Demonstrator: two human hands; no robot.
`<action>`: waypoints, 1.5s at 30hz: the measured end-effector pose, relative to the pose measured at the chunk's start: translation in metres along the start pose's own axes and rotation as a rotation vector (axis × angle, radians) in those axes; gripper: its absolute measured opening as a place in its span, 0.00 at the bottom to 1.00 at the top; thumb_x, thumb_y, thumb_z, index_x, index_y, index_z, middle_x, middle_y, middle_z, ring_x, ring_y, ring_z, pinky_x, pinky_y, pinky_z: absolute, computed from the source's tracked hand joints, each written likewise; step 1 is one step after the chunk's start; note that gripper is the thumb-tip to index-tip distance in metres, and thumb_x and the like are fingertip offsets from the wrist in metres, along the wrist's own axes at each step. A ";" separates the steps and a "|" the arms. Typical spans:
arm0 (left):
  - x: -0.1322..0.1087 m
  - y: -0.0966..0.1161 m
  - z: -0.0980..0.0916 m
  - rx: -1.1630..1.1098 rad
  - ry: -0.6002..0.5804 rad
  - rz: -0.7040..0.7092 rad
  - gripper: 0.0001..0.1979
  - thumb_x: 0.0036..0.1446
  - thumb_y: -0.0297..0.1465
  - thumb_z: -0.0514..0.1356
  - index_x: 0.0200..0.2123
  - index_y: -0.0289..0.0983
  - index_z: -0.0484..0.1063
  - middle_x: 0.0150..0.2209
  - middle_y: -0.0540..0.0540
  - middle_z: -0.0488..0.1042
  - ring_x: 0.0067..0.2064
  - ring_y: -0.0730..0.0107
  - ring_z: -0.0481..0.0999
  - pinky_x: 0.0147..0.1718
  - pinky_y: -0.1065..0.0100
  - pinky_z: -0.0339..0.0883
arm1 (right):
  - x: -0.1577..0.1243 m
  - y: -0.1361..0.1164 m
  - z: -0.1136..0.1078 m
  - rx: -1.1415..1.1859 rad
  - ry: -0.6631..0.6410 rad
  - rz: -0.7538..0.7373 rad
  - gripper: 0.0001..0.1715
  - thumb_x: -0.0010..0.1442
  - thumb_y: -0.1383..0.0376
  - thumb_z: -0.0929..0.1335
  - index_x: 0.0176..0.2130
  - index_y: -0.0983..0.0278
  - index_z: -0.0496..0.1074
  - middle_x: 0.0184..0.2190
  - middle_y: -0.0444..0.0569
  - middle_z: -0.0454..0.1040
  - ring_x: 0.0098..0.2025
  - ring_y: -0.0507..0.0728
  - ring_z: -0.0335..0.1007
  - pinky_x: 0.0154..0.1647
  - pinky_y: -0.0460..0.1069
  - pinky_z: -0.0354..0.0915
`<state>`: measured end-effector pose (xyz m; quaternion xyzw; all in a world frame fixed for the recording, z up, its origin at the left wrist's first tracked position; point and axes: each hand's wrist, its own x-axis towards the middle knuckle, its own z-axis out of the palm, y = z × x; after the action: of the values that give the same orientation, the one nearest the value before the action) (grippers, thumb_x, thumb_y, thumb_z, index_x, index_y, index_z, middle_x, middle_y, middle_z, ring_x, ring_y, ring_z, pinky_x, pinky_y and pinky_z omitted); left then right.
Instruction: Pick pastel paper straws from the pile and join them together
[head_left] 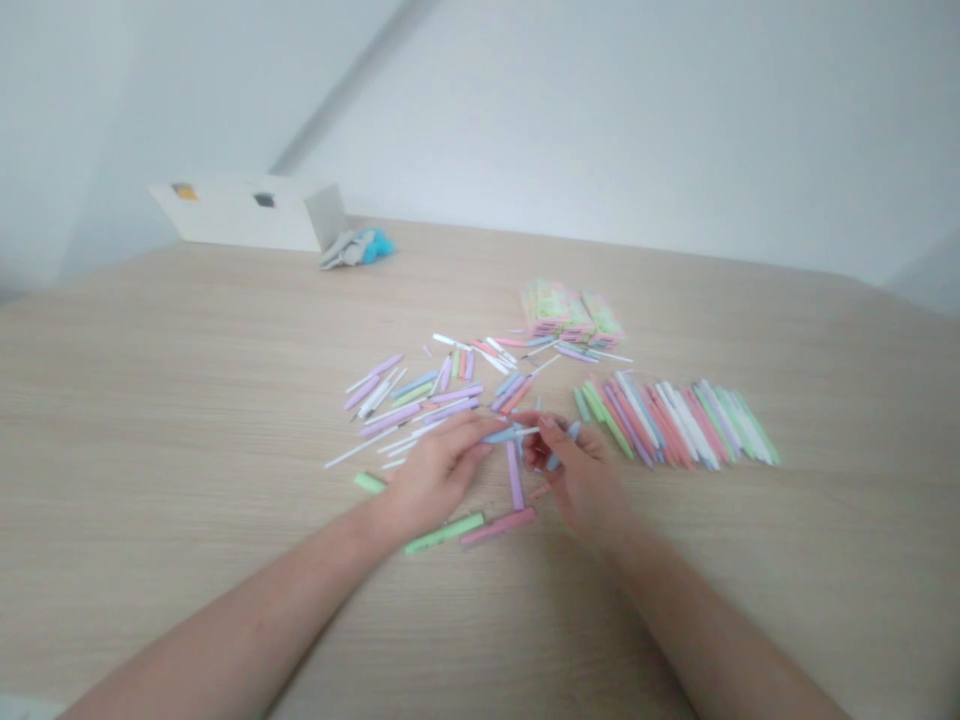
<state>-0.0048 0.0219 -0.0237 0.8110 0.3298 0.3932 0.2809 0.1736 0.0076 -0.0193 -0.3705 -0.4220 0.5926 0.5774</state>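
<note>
You've got the pale blue pen [510, 434] pinched between both hands, level and just above the table [187, 400]: your left hand [435, 475] grips one end with its fingertips, your right hand [577, 475] closes on the other, white-tipped end. By the look of it you're working the two ends against each other, though the blur hides whether a cap is involved. Whatever comes next calls for a straight line between the two grips and a light pinch. A purple pen [514, 475] lies right under your hands, with a green pen [444, 533] and a pink pen [499, 525] nearer you. To the left spreads the loose pile [420, 395] of pastel pens, to the right a neat row [675, 410] laid side by side. Behind sit printed packets [570, 312], and far back a white box [247, 212].
</note>
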 end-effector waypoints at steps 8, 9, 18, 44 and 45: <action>0.001 0.002 0.000 0.004 -0.007 -0.064 0.15 0.62 0.27 0.50 0.51 0.39 0.69 0.44 0.44 0.73 0.45 0.65 0.72 0.45 0.63 0.67 | -0.001 -0.001 0.001 -0.094 -0.048 -0.016 0.15 0.59 0.57 0.66 0.43 0.61 0.74 0.19 0.38 0.58 0.20 0.46 0.52 0.20 0.44 0.50; 0.001 0.002 -0.001 0.010 -0.005 -0.076 0.15 0.62 0.27 0.50 0.50 0.38 0.69 0.44 0.44 0.73 0.45 0.65 0.72 0.45 0.63 0.66 | -0.001 -0.002 0.001 -0.091 -0.045 -0.022 0.16 0.59 0.57 0.66 0.44 0.61 0.73 0.18 0.37 0.56 0.19 0.46 0.50 0.19 0.44 0.49; 0.001 -0.006 -0.001 -0.013 0.042 -0.107 0.15 0.62 0.29 0.52 0.50 0.38 0.70 0.44 0.45 0.75 0.45 0.65 0.72 0.46 0.64 0.64 | 0.002 -0.026 -0.006 0.226 0.094 -0.102 0.06 0.52 0.61 0.66 0.29 0.62 0.68 0.21 0.40 0.60 0.19 0.46 0.51 0.18 0.43 0.50; 0.002 -0.001 -0.004 0.003 0.010 -0.088 0.14 0.62 0.28 0.51 0.48 0.38 0.70 0.43 0.45 0.74 0.44 0.66 0.72 0.46 0.65 0.63 | 0.009 -0.030 -0.014 0.105 0.271 -0.392 0.09 0.54 0.60 0.70 0.28 0.64 0.75 0.29 0.44 0.71 0.24 0.47 0.60 0.25 0.45 0.59; 0.002 -0.001 -0.004 0.000 0.006 -0.092 0.14 0.62 0.28 0.51 0.48 0.38 0.70 0.43 0.45 0.74 0.44 0.66 0.72 0.46 0.65 0.63 | 0.008 -0.030 -0.014 0.101 0.261 -0.393 0.09 0.54 0.60 0.70 0.28 0.63 0.75 0.29 0.44 0.71 0.24 0.47 0.60 0.25 0.45 0.59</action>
<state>-0.0072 0.0249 -0.0213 0.7938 0.3677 0.3823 0.2976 0.1973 0.0163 0.0038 -0.3252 -0.3778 0.4363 0.7491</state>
